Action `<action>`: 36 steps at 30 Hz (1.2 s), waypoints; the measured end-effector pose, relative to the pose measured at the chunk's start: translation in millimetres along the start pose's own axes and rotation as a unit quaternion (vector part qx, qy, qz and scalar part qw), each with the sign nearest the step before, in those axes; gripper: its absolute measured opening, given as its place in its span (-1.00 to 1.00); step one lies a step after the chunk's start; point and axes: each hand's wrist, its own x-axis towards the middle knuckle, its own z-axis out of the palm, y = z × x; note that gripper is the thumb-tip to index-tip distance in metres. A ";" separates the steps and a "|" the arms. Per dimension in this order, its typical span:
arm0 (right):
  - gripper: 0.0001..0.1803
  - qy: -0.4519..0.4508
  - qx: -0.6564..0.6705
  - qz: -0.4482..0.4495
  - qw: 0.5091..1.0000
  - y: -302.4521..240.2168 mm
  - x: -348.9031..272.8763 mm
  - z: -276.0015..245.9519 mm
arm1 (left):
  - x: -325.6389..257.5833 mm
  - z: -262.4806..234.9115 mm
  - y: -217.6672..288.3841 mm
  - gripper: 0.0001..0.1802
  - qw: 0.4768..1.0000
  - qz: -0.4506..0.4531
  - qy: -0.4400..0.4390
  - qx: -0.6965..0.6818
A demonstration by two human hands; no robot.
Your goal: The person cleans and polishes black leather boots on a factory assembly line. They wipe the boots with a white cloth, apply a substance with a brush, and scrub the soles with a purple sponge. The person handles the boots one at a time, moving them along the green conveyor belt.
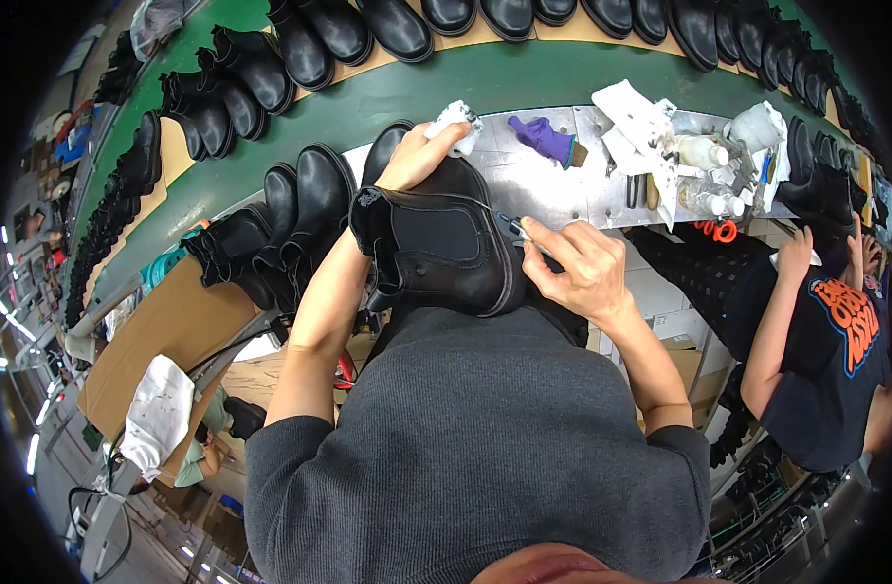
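Note:
A black leather ankle boot (421, 253) with an elastic side panel lies on its side in front of my torso, by the table edge. My left forearm passes beside its top opening. Beyond the boot, my left hand (418, 158) is closed on a crumpled white rag (459, 128) with black stains. My right hand (584, 265) pinches a slim pen-like tool (512, 226) with a dark tip. That tip points at the boot's edge near the sole; whether it touches, I cannot tell. Another black boot (385, 146) stands partly hidden behind my left hand.
Rows of black boots (397, 29) line a green conveyor (368, 97). On the metal tabletop (524, 185) lie a purple glove (543, 139), stained white cloths (633, 115) and clear bottles (704, 151). Orange-handled scissors (724, 231) hang nearby. More boots (319, 190) stand left; a co-worker (806, 331) works right.

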 end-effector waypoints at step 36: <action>-0.86 0.172 0.817 0.424 0.352 96.0 7.8 31.5 | 17.8 -14.0 72.0 -0.52 0.828 0.099 -0.197 0.515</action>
